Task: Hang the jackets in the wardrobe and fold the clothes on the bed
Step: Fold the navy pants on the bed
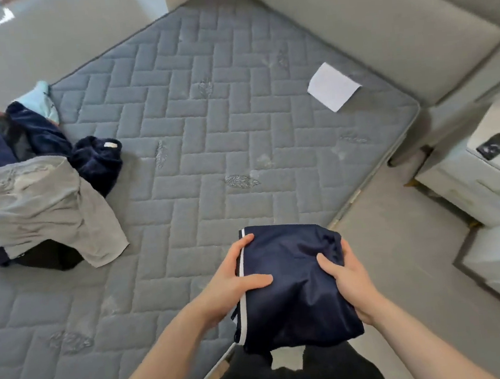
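Folded navy garment (294, 286) | white side stripe | both hands grip

Mattress (221, 125) bearing clothes pile (37, 185), paper (333, 86)

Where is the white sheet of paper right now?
In the head view, the white paper lies on the mattress near its far right corner, close to the headboard.

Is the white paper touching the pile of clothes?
Apart. The head view shows the white paper and the clothes pile separated by bare mattress.
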A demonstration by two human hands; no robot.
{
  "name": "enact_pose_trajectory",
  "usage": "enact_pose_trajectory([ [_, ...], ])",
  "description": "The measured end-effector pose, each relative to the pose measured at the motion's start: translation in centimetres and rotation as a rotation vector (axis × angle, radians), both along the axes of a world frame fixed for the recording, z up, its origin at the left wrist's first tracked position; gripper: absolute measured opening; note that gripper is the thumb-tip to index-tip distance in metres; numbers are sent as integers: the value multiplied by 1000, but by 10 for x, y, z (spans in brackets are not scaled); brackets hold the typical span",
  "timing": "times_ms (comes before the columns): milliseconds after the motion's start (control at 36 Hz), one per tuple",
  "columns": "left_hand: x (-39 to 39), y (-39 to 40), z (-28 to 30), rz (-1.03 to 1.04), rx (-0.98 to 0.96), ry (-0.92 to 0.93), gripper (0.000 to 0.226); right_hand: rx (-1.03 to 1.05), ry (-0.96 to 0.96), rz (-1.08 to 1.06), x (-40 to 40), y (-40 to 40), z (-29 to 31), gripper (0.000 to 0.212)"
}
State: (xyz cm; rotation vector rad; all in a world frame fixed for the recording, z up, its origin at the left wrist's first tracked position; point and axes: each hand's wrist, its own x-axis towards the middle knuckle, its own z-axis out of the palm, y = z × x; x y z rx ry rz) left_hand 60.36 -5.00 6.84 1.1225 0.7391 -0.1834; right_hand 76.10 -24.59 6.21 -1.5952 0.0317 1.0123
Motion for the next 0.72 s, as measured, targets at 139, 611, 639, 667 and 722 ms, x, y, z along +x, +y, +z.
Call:
enact_pose_trajectory([
  [139,56,-37,40,-128,80,-131,85,47,-148,-200,20,-54,49,33],
  [611,306,-304,192,-512,239,-510,69,218,-343,-698,133,-349,175,59],
  [639,315,-319,199,-528,241,-528,69,223,-356,-709,139,-366,180,59],
  [667,325,-334,205,-545,241,-542,69,229,-365,-717,145,-382,186,58],
  [722,341,-360,217,-576,231,-560,68,244,-370,-724,155,-408,198,60],
])
